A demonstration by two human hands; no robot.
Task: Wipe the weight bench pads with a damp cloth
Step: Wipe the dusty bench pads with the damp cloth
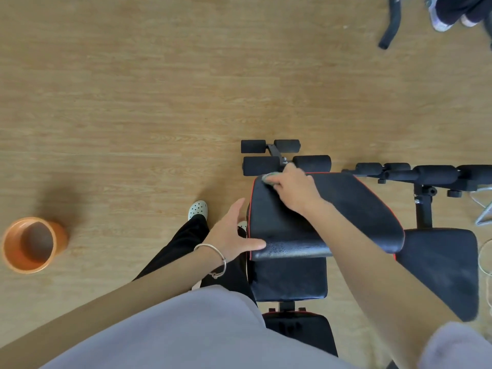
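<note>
Head view: right hand worked the cloth at the far corner of the bench pad.
The right hand (295, 190) had its fingers curled over a bunched greenish cloth (269, 178), pressed onto the far left corner of the black pad (346, 209), just short of the foam rollers (259, 165). The left hand (231, 235) was spread open and held nothing, its thumb at the pad's near left edge, seemingly steadying it. Done well, the wipe probably called for flat, even pressure and overlapping strokes drawn from that corner towards the body, then the lower seat pad (290, 280). The orange bucket (33, 245) stood well apart, likely for rinsing.
</note>
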